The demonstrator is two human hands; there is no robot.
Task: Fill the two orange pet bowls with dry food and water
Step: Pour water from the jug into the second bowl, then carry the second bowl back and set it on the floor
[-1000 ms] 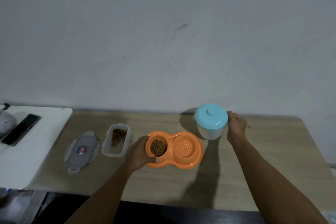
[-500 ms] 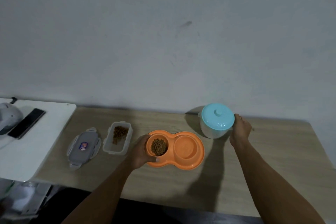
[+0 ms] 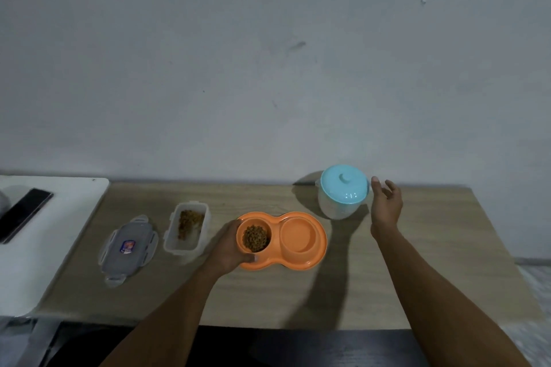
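An orange double pet bowl [image 3: 320, 243] rests mid-table. Its left cup holds brown dry food [image 3: 255, 237]. Its right cup looks glossy; whether it holds water I cannot tell. My left hand [image 3: 228, 247] grips the bowl's left rim. A translucent jug with a light blue lid [image 3: 344, 190] stands behind the bowl to the right. My right hand [image 3: 386, 205] hovers just right of the jug, fingers apart, holding nothing.
A clear food container [image 3: 186, 228] with some kibble sits left of the bowl, its grey clip lid [image 3: 128, 246] beside it. A white side table [image 3: 59, 235] at the left carries a black phone [image 3: 25, 213]. The wall stands close behind the wooden table [image 3: 432, 262].
My right hand has let go of the jug's right side and opened beside it. My left hand stays on the bowl's rim. The camera view shifted slightly.
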